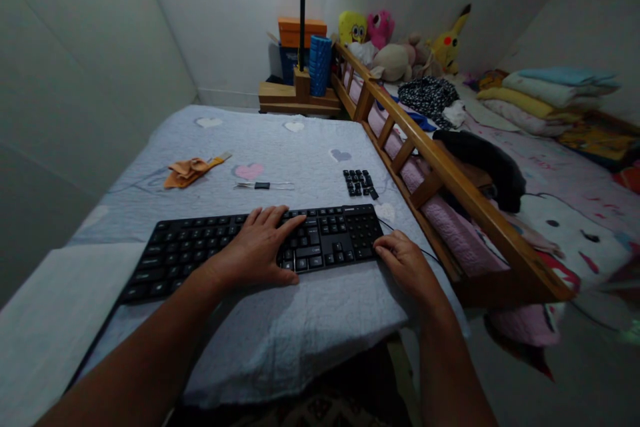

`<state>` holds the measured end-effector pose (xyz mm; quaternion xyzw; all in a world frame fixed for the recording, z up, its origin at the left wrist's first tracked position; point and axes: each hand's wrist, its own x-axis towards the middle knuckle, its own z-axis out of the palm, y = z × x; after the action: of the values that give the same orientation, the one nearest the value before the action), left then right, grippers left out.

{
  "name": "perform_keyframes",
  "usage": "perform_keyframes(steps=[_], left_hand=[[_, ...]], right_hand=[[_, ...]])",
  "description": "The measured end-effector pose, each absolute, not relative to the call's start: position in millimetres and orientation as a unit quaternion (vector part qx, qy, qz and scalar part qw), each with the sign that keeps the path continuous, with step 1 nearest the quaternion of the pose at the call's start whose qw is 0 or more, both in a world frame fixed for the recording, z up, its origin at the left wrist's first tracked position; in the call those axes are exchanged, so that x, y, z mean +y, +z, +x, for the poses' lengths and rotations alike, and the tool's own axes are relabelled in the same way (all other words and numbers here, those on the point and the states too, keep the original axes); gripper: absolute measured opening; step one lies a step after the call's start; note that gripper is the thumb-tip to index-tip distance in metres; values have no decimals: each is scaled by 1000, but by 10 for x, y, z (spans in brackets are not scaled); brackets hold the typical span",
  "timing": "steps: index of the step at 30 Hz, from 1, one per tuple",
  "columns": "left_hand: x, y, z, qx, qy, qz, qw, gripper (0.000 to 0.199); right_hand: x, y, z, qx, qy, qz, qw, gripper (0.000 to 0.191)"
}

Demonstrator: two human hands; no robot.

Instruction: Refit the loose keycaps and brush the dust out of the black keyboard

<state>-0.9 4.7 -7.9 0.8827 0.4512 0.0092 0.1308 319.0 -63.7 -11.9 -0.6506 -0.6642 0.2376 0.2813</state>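
A black keyboard (pixel 193 247) lies across the cloth-covered table, its number pad at the right end. Resting over its middle keys is my left hand (pixel 263 245), fingers spread. My right hand (pixel 403 259) is at the keyboard's right end, thumb and fingertips pressed together against its edge by the number pad. Behind that end, several loose black keycaps (pixel 358 183) lie in a cluster on the cloth. A thin wire tool with a dark handle (pixel 262 185) lies behind the keyboard. Farther left is an orange cloth (pixel 187 172) beside a yellow-handled brush (pixel 218 160).
A wooden bed rail (pixel 430 160) runs along the table's right side, with bedding and plush toys (pixel 395 61) beyond. A cable (pixel 429 253) passes behind my right hand. A blue roller (pixel 320 65) and an orange box (pixel 302 32) stand beyond the far edge.
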Motion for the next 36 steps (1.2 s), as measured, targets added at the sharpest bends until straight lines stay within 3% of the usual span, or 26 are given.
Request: perform_keyframes(steps=[36], left_hand=[[47, -74, -2, 454, 0, 882, 124, 112]], right_hand=[[-668, -230, 3111, -672, 189, -646, 307, 16]])
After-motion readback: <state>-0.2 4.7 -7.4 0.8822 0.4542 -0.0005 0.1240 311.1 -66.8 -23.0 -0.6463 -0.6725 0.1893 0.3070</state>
